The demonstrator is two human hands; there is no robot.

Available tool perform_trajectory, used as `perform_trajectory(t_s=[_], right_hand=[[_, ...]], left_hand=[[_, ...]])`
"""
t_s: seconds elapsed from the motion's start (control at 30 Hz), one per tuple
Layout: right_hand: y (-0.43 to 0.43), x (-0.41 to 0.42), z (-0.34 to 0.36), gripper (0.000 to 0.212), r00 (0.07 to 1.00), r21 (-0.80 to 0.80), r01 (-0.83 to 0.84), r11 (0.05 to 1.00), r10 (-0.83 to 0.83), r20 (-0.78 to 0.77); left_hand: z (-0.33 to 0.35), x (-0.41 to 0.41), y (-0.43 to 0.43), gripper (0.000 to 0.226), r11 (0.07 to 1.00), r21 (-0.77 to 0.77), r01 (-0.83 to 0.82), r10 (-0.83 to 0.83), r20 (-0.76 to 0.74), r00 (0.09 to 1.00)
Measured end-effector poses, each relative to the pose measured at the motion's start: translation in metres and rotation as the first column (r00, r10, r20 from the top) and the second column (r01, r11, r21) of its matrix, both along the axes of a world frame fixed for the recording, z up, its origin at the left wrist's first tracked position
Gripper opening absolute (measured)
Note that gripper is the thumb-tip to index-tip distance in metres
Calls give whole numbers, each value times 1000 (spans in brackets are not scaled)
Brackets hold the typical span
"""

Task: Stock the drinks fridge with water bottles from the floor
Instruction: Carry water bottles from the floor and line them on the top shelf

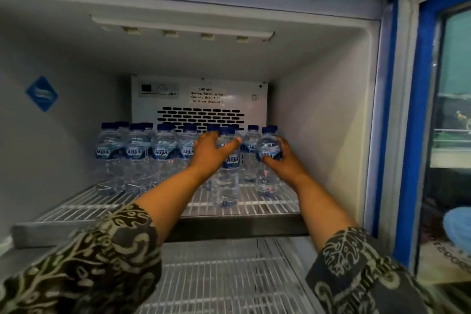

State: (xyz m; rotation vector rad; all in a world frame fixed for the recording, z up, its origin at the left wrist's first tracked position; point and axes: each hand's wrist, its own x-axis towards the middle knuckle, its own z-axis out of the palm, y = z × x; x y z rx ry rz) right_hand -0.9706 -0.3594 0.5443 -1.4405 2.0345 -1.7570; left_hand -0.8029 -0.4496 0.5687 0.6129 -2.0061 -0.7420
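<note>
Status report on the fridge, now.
Left hand gripping front bottle, standing on top shelf. Right hand holding right bottle on shelf. Nothing blocking.

Bottles (137,155) stand in rows at the back of the upper shelf (84,208) — a lower shelf (224,278) beneath.

Single head-worn view, facing straight into the open fridge (318,115).

The wide-angle camera sits just outside the fridge opening, above the upper wire shelf (254,208), looking forward and slightly down toward the rear vent panel (201,116), which lies near frame centre. It is close: both forearms and patterned sleeves (96,257) enter from the bottom edge and fill the lower frame. The fridge ceiling occupies the top, the open door's blue frame (418,135) the right edge. The lower shelf (224,280) shows beneath. No second view shares the scene.
</note>
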Motion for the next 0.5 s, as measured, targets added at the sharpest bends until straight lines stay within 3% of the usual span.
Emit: perform_trajectory(t_s=[0.1,0.2,0.5], right_hand=[[-1,-4,-2,73,1000,5,1,1000,-1,-16],[-2,-5,-3,78,1000,-16,-22,1000,22,-12],[-10,-12,-4,74,992,-109,98,989,-105,-66]], left_hand=[[30,12,1,53,985,80,150,-159,125,979],[52,17,1,30,984,-34,173,-156,290,944],[58,-33,-6,33,954,-249,165,-73,342,937]])
